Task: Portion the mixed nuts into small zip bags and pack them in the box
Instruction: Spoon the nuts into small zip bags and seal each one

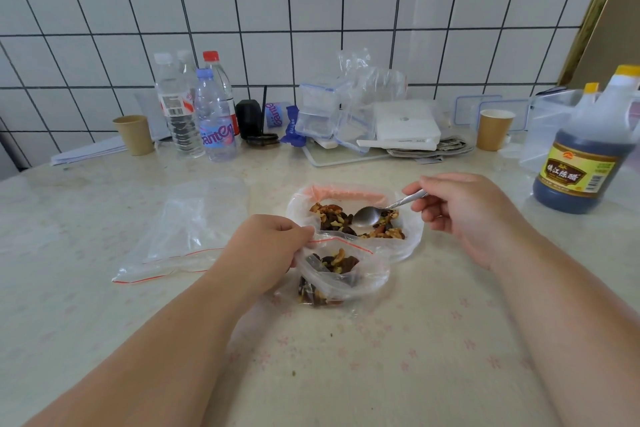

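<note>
A large clear bag (408,236) with a pink zip strip lies open mid-table, holding mixed nuts (332,215). In front of it sits a small zip bag (367,281) with a red seal line, partly filled with nuts. My left hand (266,246) pinches the small bag's left rim and holds its mouth open. My right hand (464,215) grips the handle of a metal spoon (367,217), whose bowl rests among the nuts in the large bag. Empty zip bags (187,236) lie flat to the left.
Along the tiled wall stand several water bottles (214,118), two paper cups (135,135), stacked clear lidded boxes (318,111) and a white box (405,125). A big vinegar jug (585,152) and a clear tub (550,128) stand at the right.
</note>
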Action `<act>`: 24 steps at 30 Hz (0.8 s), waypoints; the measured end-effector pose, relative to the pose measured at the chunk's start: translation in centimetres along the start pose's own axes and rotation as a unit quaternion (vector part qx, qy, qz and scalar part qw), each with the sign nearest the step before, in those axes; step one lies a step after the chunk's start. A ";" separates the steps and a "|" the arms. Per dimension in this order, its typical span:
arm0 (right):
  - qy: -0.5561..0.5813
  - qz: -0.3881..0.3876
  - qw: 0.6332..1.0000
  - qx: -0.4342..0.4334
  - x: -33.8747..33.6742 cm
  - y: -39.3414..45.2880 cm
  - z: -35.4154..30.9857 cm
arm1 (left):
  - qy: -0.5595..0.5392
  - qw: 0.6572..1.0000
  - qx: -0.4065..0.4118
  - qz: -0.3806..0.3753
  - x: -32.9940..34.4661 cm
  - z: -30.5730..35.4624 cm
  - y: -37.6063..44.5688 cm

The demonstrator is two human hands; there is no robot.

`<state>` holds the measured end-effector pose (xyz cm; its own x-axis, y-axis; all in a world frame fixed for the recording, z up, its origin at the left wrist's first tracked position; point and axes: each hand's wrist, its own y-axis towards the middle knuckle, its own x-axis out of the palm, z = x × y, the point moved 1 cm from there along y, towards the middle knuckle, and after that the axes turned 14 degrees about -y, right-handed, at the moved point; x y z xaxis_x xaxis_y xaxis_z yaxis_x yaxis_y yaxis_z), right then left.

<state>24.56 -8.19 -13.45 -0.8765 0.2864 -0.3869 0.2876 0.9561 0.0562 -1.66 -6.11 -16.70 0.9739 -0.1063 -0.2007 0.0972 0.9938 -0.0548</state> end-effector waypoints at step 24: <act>-0.357 0.079 0.930 -0.020 -0.3 -0.9 -1.1 | 0.006 0.999 -0.030 -0.014 -0.2 0.4 -0.1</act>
<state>24.12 -9.09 -12.42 -0.3404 0.3223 -0.8833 0.3633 0.9115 0.1926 -1.77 -6.22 -16.30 0.9683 -0.1354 -0.2101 0.1120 0.9865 -0.1196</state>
